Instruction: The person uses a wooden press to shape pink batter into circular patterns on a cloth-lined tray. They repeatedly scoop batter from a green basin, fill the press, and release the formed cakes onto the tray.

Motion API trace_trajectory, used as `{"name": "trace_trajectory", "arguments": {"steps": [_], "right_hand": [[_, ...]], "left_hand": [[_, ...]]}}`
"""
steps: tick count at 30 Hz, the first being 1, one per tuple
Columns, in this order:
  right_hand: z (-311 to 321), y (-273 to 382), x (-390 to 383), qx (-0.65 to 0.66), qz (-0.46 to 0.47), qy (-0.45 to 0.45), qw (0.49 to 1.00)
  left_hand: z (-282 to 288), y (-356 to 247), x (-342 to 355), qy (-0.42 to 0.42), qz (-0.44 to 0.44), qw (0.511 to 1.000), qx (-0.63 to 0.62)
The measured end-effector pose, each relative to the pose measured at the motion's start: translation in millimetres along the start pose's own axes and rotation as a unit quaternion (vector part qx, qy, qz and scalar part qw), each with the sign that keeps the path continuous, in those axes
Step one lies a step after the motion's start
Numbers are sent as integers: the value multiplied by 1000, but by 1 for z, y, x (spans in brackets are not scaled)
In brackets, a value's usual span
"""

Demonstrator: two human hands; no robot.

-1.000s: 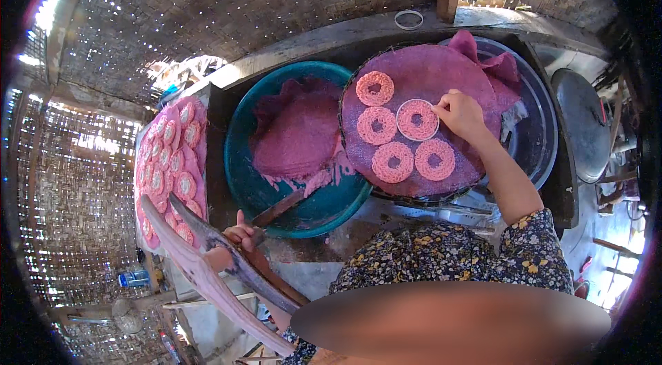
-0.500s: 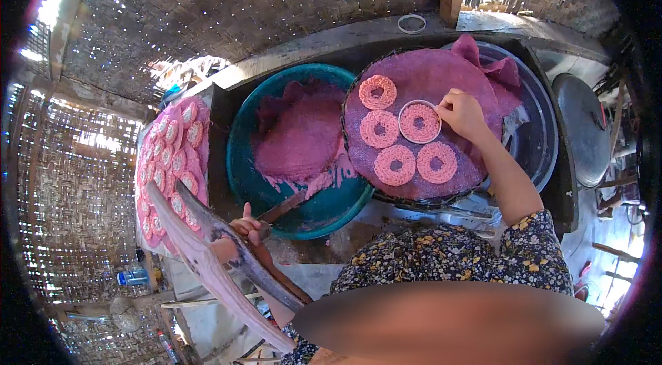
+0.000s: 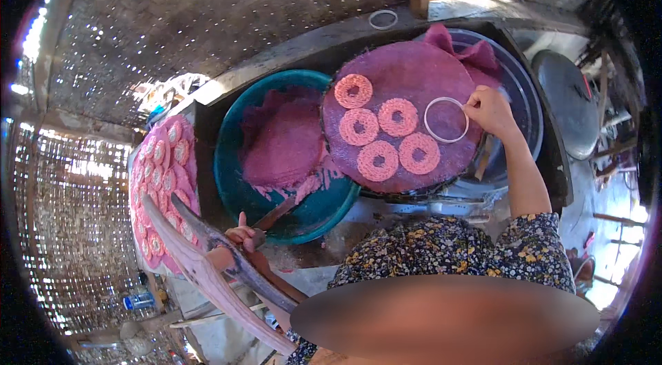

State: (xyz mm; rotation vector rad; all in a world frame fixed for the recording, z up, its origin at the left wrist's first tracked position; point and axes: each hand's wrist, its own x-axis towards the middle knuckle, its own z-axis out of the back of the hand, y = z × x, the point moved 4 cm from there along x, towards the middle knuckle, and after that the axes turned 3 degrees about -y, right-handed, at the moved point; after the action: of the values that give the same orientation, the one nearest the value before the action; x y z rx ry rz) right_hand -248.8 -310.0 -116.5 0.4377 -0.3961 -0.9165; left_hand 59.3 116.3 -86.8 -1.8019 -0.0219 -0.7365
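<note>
My right hand pinches a thin white ring by its right side, over the round, purple-cloth-covered board. Several pink, textured dough rings with centre holes, such as this dough ring, lie on that cloth left of the white ring. Closed on the handle end of a flat-bladed spatula, my left hand is at the near rim of a teal basin; its forefinger sticks out. Pink paste clings around the blade's far end. Two long curved wooden pieces partly hide my left forearm.
A tray of pink rounds with pale centres stands at the left. Pink-purple dough sits in the basin. A clear plastic tub lies under the board's right side. Another white ring rests on the back ledge by the woven wall.
My right hand has moved the white ring rightward, off a dough ring and onto bare cloth. The whole view has shifted slightly. My left hand still grips the spatula.
</note>
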Motion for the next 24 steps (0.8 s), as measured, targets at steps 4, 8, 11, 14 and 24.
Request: {"name": "trace_trajectory", "arguments": {"steps": [4, 8, 11, 14, 24], "right_hand": [[7, -13, -16, -32, -27, 9, 999], [7, -23, -27, -35, -63, 13, 997], [-5, -26, -23, -30, -50, 17, 998], [-14, -23, -19, -13, -45, 24, 999], [-8, -66, -1, 27, -6, -198, 980]], "left_hand": [[-3, -3, -1, -21, -5, 999, 34], [6, 21, 1, 31, -16, 998, 53], [27, 39, -6, 15, -26, 997, 73], [-2, 1, 0, 60, -17, 997, 36], [4, 13, -1, 35, 23, 998, -40]]}}
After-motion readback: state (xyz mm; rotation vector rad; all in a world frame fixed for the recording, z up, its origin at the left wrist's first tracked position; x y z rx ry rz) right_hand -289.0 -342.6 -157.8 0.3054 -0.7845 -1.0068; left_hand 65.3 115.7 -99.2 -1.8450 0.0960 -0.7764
